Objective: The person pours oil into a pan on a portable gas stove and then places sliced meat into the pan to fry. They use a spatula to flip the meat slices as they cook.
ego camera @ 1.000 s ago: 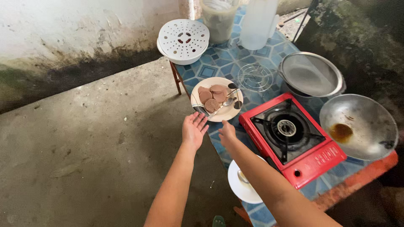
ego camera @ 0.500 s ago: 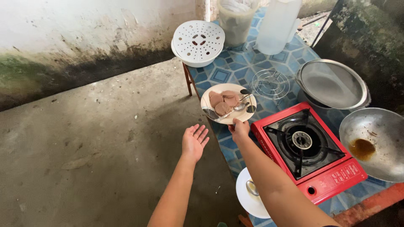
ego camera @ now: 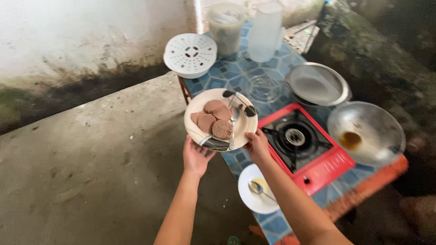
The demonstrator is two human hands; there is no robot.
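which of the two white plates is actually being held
The larger plate with the brown patties, gripped by the left hand and right hand. The small plate with a spoon sits untouched.

plate (ego camera: 200, 109) | cream, round | level | round brown patties, utensils on it
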